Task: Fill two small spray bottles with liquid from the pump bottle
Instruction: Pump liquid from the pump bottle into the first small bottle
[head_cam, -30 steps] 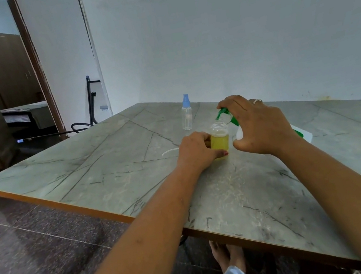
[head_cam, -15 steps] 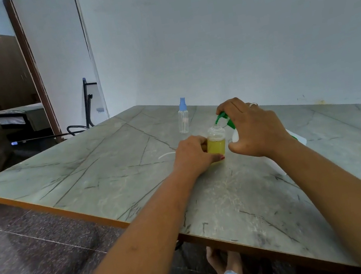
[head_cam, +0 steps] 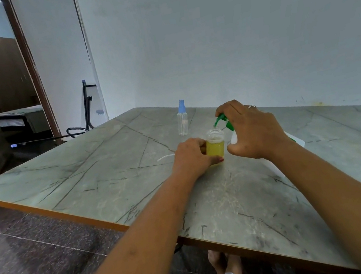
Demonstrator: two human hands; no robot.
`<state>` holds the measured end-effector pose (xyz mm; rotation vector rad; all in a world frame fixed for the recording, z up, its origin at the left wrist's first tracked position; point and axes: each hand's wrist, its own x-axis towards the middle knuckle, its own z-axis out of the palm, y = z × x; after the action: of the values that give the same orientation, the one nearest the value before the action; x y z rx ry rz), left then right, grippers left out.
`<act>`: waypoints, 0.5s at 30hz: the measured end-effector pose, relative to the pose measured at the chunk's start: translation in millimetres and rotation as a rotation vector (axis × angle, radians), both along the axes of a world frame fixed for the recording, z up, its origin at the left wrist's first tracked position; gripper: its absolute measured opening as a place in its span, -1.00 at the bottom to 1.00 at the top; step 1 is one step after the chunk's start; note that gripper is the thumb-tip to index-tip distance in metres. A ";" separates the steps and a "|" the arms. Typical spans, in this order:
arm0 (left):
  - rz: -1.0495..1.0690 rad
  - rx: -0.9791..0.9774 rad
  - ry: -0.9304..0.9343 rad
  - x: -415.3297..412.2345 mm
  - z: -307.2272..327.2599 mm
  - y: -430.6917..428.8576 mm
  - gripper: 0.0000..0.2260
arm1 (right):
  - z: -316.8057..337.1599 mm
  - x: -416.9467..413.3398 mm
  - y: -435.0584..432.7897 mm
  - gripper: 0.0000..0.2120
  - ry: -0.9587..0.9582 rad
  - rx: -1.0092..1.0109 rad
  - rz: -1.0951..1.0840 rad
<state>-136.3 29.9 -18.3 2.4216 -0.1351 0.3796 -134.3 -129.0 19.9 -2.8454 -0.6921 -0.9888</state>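
Observation:
A small clear bottle [head_cam: 215, 143], uncapped and more than half full of yellow liquid, stands upright on the marble table [head_cam: 99, 172]. My left hand [head_cam: 191, 157] grips it from the left. My right hand [head_cam: 251, 129] covers the green pump head [head_cam: 219, 120] of the white pump bottle [head_cam: 296, 141], whose spout sits right over the small bottle's mouth. Most of the pump bottle is hidden behind my hand and forearm. A second small spray bottle [head_cam: 182, 118], clear with a blue cap, stands farther back on the table.
A thin white tube [head_cam: 165, 157] lies on the table just left of my left hand. The table's front edge [head_cam: 51, 212] runs diagonally toward me. A white wall rises behind the table, and an open doorway [head_cam: 0, 95] is at far left.
Both hands keep their grips on the small bottle and the pump head. The view has tilted slightly; the bottles have not visibly moved.

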 end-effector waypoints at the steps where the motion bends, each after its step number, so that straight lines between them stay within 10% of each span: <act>1: 0.002 0.003 0.001 -0.1 -0.3 -0.3 -0.43 | -0.3 0.0 -0.1 -0.36 -0.002 0.004 0.002; 15: 0.005 0.024 -0.004 -0.1 -0.3 0.4 -0.43 | -0.7 -1.8 -0.6 -0.35 0.008 0.032 0.018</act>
<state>-136.4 30.3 -18.6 2.4457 -0.1358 0.3879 -136.0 -129.6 19.2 -2.8096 -0.6937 -0.9761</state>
